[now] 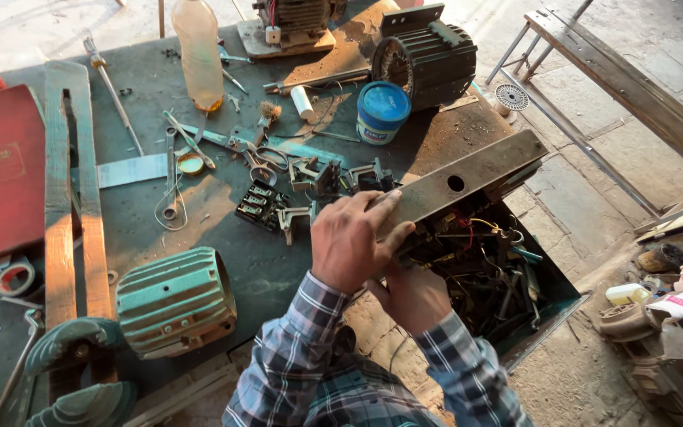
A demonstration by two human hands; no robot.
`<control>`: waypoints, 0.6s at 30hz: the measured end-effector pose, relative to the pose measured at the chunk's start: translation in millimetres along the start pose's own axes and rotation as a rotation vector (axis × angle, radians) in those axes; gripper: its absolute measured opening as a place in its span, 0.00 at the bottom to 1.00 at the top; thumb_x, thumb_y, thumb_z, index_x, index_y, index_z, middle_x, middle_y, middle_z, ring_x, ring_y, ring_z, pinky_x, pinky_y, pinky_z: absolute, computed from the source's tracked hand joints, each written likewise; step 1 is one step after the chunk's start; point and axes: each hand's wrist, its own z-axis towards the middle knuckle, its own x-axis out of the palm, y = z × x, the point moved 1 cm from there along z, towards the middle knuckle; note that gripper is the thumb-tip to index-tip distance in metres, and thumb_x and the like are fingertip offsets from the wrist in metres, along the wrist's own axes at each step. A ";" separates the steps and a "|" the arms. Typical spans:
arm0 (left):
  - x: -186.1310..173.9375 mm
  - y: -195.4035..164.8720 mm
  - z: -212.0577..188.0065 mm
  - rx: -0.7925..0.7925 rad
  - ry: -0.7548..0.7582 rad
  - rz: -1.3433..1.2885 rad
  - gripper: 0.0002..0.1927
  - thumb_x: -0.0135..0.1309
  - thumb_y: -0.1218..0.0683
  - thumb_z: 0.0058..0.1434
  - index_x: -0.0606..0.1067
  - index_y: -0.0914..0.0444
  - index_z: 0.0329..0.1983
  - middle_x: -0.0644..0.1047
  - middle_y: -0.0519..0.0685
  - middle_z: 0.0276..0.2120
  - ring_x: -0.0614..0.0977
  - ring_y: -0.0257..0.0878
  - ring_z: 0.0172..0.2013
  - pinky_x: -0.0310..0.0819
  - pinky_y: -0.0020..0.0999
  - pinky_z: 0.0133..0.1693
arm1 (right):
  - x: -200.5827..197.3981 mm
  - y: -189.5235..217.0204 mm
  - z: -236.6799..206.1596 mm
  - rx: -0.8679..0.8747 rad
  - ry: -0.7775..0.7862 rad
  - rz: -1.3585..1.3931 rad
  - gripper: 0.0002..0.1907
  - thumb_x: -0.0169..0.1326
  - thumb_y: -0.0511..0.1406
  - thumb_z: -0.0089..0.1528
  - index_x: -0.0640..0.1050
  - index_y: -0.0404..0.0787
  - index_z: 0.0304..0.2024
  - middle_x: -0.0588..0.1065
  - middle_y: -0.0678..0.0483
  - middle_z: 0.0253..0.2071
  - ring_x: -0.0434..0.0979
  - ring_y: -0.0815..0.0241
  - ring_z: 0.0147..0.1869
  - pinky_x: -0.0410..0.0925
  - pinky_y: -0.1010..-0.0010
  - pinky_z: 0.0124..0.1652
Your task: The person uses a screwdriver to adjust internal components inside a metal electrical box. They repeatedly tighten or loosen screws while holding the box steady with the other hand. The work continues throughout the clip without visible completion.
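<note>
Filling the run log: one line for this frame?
left hand: on flat brown metal bar with hole | right hand: under bar, grip hidden | below: open drawer of tools

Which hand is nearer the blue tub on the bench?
Left. The left hand rests on the end of the flat metal bar, directly below the blue tub. The right hand sits lower, under the bar by the open tool drawer, farther away.

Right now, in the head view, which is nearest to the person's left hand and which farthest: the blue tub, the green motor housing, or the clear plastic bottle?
From the left hand:
1. Blue tub, up the bench and slightly right; the green motor housing, to the left at the bench's near edge, is too close to call against it.
2. Clear plastic bottle, at the far edge, plainly farthest.
</note>
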 end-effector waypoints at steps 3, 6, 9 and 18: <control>1.8 1.7 1.1 -0.022 0.016 -0.002 0.26 0.61 0.40 0.60 0.81 0.57 0.56 0.83 0.49 0.46 0.83 0.45 0.40 0.75 0.41 0.42 | 1.7 -4.4 -4.1 -0.041 -0.057 0.025 0.32 0.56 0.51 0.62 0.71 0.41 0.62 0.79 0.44 0.35 0.80 0.48 0.25 0.71 0.58 0.23; 4.3 -0.6 0.0 -0.002 -0.034 0.045 0.25 0.62 0.39 0.58 0.82 0.57 0.53 0.82 0.50 0.46 0.83 0.45 0.40 0.75 0.41 0.43 | 4.7 -11.5 -9.3 -0.063 -0.059 0.055 0.35 0.56 0.48 0.59 0.71 0.39 0.64 0.78 0.39 0.40 0.80 0.47 0.22 0.72 0.57 0.19; 5.7 -1.4 -2.2 -0.015 -0.009 0.028 0.26 0.62 0.40 0.60 0.82 0.58 0.56 0.82 0.50 0.47 0.83 0.45 0.39 0.75 0.42 0.42 | 11.9 -16.6 0.3 -0.090 -0.053 -0.083 0.21 0.56 0.52 0.64 0.72 0.51 0.53 0.79 0.47 0.35 0.81 0.50 0.27 0.72 0.58 0.25; 3.0 -2.8 0.7 -0.024 0.000 0.035 0.26 0.61 0.39 0.58 0.82 0.57 0.55 0.82 0.51 0.46 0.82 0.45 0.38 0.75 0.41 0.41 | -1.1 -14.4 -9.8 -0.055 0.050 -0.056 0.35 0.55 0.52 0.61 0.71 0.40 0.64 0.78 0.43 0.36 0.80 0.47 0.23 0.72 0.55 0.20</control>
